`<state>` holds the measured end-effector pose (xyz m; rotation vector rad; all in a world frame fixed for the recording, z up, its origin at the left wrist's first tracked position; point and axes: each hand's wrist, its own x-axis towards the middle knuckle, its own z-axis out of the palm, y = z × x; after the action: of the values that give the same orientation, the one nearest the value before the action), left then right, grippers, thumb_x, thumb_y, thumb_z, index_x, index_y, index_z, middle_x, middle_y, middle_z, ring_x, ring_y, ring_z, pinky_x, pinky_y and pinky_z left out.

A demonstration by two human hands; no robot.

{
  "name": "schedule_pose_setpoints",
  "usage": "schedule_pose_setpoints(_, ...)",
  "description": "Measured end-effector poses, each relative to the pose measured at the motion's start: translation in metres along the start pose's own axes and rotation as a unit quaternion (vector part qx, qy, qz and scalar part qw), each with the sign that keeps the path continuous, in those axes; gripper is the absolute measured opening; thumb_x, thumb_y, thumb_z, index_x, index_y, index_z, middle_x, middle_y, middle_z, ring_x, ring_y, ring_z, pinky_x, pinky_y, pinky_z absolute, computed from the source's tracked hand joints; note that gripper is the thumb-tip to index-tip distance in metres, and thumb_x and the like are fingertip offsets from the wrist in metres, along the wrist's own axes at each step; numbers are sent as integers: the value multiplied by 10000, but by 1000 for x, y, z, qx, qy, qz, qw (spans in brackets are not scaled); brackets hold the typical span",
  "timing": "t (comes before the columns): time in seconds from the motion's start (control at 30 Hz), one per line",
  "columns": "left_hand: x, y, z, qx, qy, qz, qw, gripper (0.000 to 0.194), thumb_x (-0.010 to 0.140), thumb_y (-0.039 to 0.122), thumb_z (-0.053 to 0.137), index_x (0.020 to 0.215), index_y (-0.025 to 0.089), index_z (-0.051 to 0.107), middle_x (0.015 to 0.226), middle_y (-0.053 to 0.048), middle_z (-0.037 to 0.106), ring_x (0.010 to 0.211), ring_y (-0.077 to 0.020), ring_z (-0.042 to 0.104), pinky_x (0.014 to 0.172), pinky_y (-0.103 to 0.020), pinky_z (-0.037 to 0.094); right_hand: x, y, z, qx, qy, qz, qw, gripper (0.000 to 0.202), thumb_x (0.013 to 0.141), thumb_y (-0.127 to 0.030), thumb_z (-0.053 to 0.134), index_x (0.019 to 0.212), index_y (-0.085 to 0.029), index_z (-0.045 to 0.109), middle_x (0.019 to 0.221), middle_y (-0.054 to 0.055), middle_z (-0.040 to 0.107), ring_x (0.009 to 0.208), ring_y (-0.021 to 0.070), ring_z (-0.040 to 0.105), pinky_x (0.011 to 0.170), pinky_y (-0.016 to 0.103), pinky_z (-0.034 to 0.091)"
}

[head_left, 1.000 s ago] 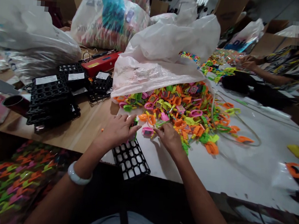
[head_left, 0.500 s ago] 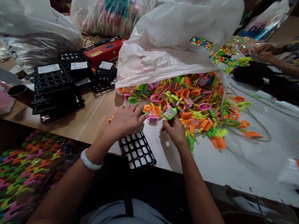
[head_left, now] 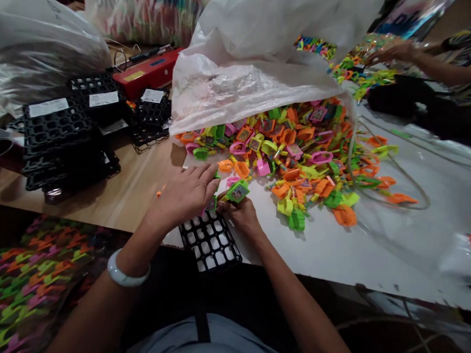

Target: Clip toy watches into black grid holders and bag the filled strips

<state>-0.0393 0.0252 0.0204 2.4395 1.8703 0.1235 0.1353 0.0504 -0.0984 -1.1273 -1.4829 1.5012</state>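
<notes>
My right hand (head_left: 241, 215) pinches a green toy watch (head_left: 237, 191) with a square picture face, just beyond the right far side of a black grid tray (head_left: 210, 240). The tray lies tilted at the table's front edge, white showing through its cells. Across its far end rests my left hand (head_left: 187, 192), fingers stretched out and thumb apart; its palm side is hidden. Bits of green and pink show under that hand, at the tray's far cells. A heap of orange, green, yellow and pink toy watches (head_left: 298, 149) spills from a white plastic bag (head_left: 234, 89) beyond both hands.
Black trays with white labels (head_left: 56, 124) are stacked on the left, near a dark tube (head_left: 1, 152) and a red device (head_left: 148, 74). Filled tray layers (head_left: 14, 289) lie low at left. A co-worker's arm (head_left: 432, 64) is at far right. A cord (head_left: 422, 186) loops across the table.
My right hand has moved left with the green toy watch, from beside the heap to the tray's far end. My left hand stays over the tray. The view has shifted slightly.
</notes>
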Motion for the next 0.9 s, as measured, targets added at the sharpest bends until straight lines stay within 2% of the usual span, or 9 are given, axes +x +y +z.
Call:
schedule_pose_setpoints(0.17,-1,-2,-1,-4,-7,11,1000,592,1064,489,194,1514,170,408,1516,-110,508,1323,-258,519,1082,-390,371,-1,-6,-3,-107,-24,-81,991,132,732,-281,668,848,-222,687,829,23,718,753,210,648,727,327,525)
schedule_pose_setpoints(0.27,0,-3,-1,-18,-9,18,1000,622,1057,518,187,1516,159,403,1523,-119,497,1343,-264,501,1105,-404,361,1,-12,0,-172,-68,-140,973,231,760,-174,598,959,-243,693,956,23,730,866,212,647,817,330,519)
schedule_pose_setpoints(0.37,2,-2,-1,-17,-5,20,1000,638,1052,528,208,1518,136,395,1515,-147,499,1338,-288,507,1096,-433,372,2,-13,3,-202,-89,-155,963,309,767,-108,562,1020,-239,680,980,23,723,877,198,643,816,308,514)
schedule_pose_setpoints(0.47,2,0,-1,2,-4,17,1000,647,1043,546,247,1517,130,392,1497,-163,515,1318,-309,526,1063,-450,395,3,-11,-6,-199,-108,-166,960,268,775,-121,611,1012,-229,675,935,15,712,819,182,638,771,290,512)
schedule_pose_setpoints(0.57,1,1,0,5,-3,18,1000,647,1037,557,272,1517,140,391,1488,-165,521,1288,-314,550,1042,-448,406,6,-9,-28,-227,-29,-181,956,174,849,-172,581,992,-217,670,940,40,685,846,187,632,783,299,507)
schedule_pose_setpoints(0.67,7,4,1,8,-2,10,1000,649,1034,571,268,1518,156,386,1490,-162,518,1254,-310,571,1017,-439,413,15,-8,-50,-335,98,-182,919,212,900,-172,494,1018,-213,665,1028,83,637,955,218,604,835,333,493)
schedule_pose_setpoints(0.73,17,7,1,12,0,0,1000,637,1036,572,250,1510,171,391,1486,-151,525,1246,-300,575,999,-425,415,23,-7,-59,-401,115,-176,891,222,909,-176,468,1010,-214,662,1054,91,606,966,228,584,831,340,487)
schedule_pose_setpoints(0.8,27,10,-1,9,1,-4,1000,623,1040,565,237,1485,170,421,1490,-144,524,1258,-293,568,1006,-421,405,29,-8,-65,-430,110,-169,880,189,913,-199,469,972,-221,647,1058,84,597,949,225,577,816,335,487)
schedule_pose_setpoints(0.9,34,9,-10,5,4,-3,1000,614,1048,542,238,1480,152,436,1538,-142,472,1338,-303,508,1091,-454,341,25,-14,-68,-390,167,-139,895,123,924,-300,503,944,-226,600,1000,78,627,904,231,596,785,342,494)
